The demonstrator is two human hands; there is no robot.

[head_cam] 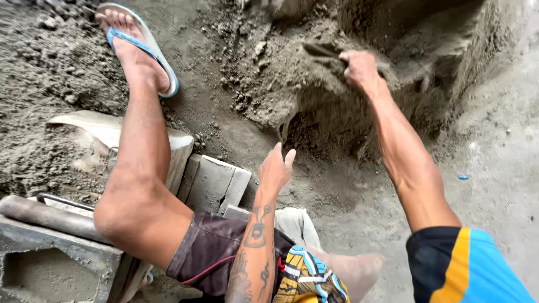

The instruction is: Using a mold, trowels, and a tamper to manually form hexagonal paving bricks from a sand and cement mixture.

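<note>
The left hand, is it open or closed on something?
Open: the left hand hangs empty, its fingers spread loosely above the sandy ground.

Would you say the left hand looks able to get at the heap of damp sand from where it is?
Probably yes: the left hand hangs open and empty, with only bare ground between it and the sand heap.

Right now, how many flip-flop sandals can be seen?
1. The blue flip-flop is on the foot stretched out over the dirt at the upper left. A second one may be hidden under the leg near the bottom edge.
</note>
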